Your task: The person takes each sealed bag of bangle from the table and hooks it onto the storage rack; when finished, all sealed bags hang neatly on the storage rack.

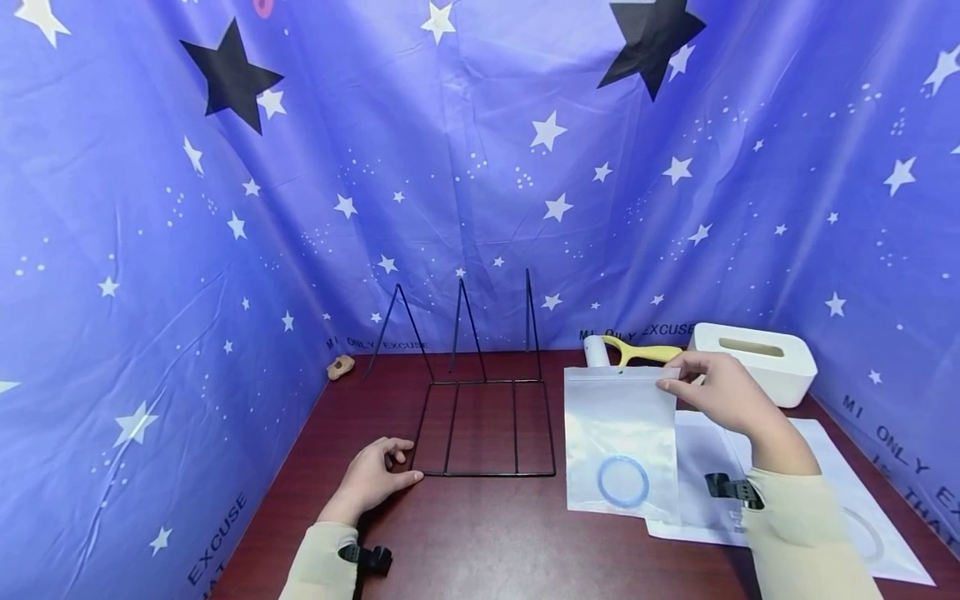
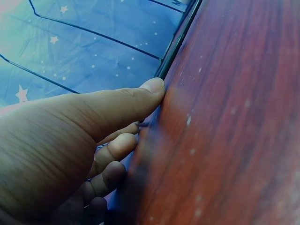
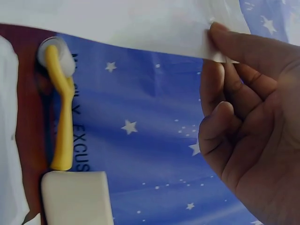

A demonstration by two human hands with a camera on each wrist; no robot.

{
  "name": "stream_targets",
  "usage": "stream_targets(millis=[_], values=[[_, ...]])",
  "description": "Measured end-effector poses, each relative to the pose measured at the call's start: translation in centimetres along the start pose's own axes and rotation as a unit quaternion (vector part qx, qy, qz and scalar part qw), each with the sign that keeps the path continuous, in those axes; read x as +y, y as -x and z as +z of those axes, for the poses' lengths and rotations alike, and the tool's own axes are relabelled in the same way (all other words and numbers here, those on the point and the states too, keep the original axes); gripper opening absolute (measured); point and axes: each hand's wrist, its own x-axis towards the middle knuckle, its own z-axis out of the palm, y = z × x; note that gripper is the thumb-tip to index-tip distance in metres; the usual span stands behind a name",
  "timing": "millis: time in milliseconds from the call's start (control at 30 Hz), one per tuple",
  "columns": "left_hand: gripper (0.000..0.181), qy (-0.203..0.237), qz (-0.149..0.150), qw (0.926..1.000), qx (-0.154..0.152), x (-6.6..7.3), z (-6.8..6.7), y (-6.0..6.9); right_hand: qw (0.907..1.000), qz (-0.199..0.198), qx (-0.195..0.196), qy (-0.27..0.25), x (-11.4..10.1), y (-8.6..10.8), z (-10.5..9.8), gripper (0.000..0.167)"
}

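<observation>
At the middle of the table stands a black wire rack, with several pointed uprights along its back. My left hand holds the rack's front left corner; in the left wrist view the thumb presses the black wire and the other fingers curl beside it. To the right of the rack, my right hand pinches the top right corner of a clear zip bag between thumb and fingers. The bag hangs upright, with a blue ring visible near its bottom.
Behind the bag lies a yellow-handled lint roller, partly hidden. A white tissue box stands at the back right. White bags, one showing a pale ring, lie under the right forearm. A small tan object sits at the back left.
</observation>
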Motion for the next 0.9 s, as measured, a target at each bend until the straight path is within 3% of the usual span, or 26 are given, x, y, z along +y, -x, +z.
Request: stream_targets(millis=[533, 900], values=[[0.047, 0.006, -0.002, 1.0, 0.001, -0.1, -0.1, 0.2, 0.9982, -0.044, 0.037, -0.016, -3.0, 1.1, -1.7, 0.005], [0.047, 0.008, 0.0, 1.0, -0.001, -0.2, 0.1, 0.0, 0.9933, -0.055, 0.094, -0.04, -3.7, 1.5, -1.6, 0.013]])
